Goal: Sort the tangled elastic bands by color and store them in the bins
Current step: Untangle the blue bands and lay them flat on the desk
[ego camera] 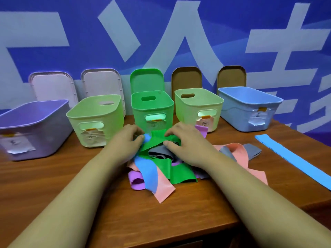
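A tangled pile of wide elastic bands lies mid-table: green band [180, 173], blue band [149, 173], pink band [163, 189], purple band [136, 179], grey band [158, 152]. My left hand [125, 142] pinches a blue and green fold at the pile's far edge. My right hand [186, 143] grips the green band beside it. Five open bins stand behind: purple bin [34, 126], pale green bin [95, 120], green bin [152, 108], second pale green bin [198, 106], blue bin [250, 108].
One blue band [293, 159] lies flat by itself at the right of the wooden table [53, 176]. Lids lean against the blue wall behind the bins. The table's front edge is close below my forearms.
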Available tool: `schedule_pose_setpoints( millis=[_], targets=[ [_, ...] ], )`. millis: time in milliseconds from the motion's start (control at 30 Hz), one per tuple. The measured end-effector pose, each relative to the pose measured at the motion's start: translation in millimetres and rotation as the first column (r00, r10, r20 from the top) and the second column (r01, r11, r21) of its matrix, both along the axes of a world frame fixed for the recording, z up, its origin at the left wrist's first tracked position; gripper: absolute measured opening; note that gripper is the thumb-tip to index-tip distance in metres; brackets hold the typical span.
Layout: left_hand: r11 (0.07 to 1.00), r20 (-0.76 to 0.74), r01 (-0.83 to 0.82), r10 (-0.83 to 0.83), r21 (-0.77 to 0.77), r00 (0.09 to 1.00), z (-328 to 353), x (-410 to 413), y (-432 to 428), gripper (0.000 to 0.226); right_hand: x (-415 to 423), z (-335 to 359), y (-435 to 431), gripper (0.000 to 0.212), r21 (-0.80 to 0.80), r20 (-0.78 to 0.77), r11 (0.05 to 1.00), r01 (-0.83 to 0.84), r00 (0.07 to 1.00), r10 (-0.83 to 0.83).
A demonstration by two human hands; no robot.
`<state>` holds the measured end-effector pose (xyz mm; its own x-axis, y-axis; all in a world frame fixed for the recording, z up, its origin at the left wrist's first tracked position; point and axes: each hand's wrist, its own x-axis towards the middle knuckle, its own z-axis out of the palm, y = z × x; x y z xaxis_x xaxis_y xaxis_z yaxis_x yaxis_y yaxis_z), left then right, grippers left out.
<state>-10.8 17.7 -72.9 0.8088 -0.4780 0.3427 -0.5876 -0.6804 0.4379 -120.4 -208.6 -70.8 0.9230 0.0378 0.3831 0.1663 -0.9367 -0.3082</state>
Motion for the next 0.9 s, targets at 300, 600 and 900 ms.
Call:
schedule_pose_setpoints(
  millis=[300,600,900],
  targets=[
    [0.987,0.044,-0.126,0.122,0.099,0.992,-9,17,12,0.027,14,-29,4,0.054,-0.007,0.016,0.999,0.036,0.999,-0.036],
    [0.966,0.014,-0.247,0.246,0.083,0.969,-21,24,18,0.016,7,-31,6,0.054,0.013,0.023,1.0,0.024,0.999,-0.024],
    [0.972,-0.059,-0.235,0.234,-0.012,0.97,-18,19,18,0.014,6,-32,7,0.059,0.058,0.05,0.998,0.018,0.999,-0.021]
  ],
)
